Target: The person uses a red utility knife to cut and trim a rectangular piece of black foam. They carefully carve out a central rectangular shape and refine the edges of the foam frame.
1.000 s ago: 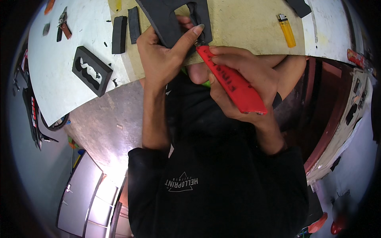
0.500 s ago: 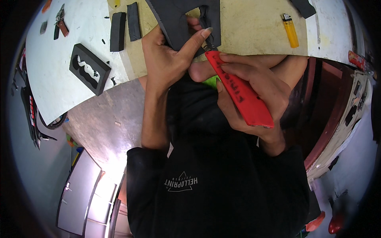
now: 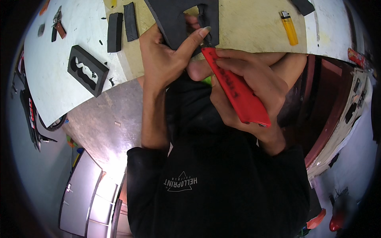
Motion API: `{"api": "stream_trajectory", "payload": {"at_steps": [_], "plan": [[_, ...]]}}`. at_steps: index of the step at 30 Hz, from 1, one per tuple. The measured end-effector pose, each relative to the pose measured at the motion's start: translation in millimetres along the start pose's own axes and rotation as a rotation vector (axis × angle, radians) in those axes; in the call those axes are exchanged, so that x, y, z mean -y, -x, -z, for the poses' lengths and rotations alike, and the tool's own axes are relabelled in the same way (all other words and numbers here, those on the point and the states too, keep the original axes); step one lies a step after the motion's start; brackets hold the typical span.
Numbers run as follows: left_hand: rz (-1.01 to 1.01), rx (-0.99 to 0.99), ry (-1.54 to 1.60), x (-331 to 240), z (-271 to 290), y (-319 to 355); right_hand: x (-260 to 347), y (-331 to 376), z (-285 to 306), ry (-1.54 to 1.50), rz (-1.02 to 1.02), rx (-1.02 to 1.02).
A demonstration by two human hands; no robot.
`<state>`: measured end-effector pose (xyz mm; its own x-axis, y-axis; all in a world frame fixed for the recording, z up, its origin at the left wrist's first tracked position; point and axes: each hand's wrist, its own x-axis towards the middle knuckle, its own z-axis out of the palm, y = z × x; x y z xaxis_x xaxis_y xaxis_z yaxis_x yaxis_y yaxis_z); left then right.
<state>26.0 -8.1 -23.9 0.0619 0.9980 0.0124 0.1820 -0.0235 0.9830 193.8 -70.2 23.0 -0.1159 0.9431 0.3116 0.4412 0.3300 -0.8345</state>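
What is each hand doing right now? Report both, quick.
Left hand: closed on the dark foam sheet, thumb pressing it.
Right hand: closed on the red utility knife, tip at the foam.

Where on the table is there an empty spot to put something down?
The widest bare patch is the tan board between the black foam sheet and the yellow lighter. There is also white tabletop left of the cut-out foam block. It is crowded around the left hand, the right hand with its red knife, and the two foam strips.
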Motion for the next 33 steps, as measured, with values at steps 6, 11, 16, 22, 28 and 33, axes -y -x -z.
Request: {"api": "stream_trajectory", "payload": {"at_steps": [6, 11, 16, 22, 28, 33], "plan": [[-0.043, -0.057, 0.023, 7, -2, 4, 7, 0, 3, 0.032, 0.0, 0.023], [-0.077, -0.038, -0.015, 10, -3, 4, 7, 2, 3, 0.089, 0.06, 0.01], [-0.07, -0.019, -0.031, 10, -1, 1, 11, -3, 1, 0.094, 0.013, 0.028], [-0.053, -0.009, 0.009, 7, -1, 0, 7, -3, 3, 0.072, -0.003, 0.034], [-0.082, -0.042, -0.037, 7, -1, 4, 24, 10, 25, 0.026, 0.039, 0.022], [-0.143, -0.027, -0.072, 7, 2, 0, 25, 14, 51, -0.012, -0.003, 0.017]]}}
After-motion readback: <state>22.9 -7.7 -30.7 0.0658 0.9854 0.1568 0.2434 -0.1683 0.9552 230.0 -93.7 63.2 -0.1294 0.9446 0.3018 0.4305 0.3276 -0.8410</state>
